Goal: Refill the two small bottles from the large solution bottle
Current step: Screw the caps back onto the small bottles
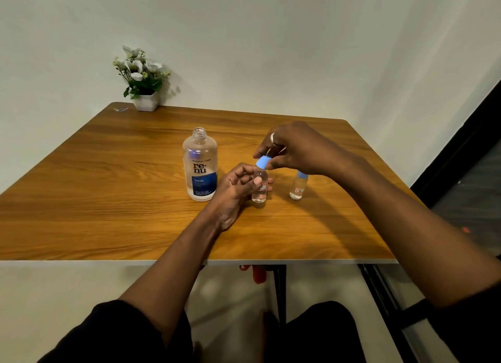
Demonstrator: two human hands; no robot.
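Your right hand [295, 148] pinches the light blue plastic cap [263, 162] between thumb and fingertips, right at the top of the small clear plastic bottle with the orange-and-white label [259, 192]; a silver ring [272, 137] shows on one finger. Your left hand [238, 189] is curled around that bottle's body from the left, thumb across the front, holding it upright with its base down at the wooden table [108, 200], about midway between the near and far edges. Just to the right, partly under your right wrist, the second small clear bottle with a blue cap [297, 189] stands upright and apart from the held one, cap on. Just left of your left hand stands the large clear solution bottle with the dark blue label [200, 170], upright, its neck uncapped. At the far left corner of the table sits a white square pot of white artificial flowers [145, 91], against the wall.
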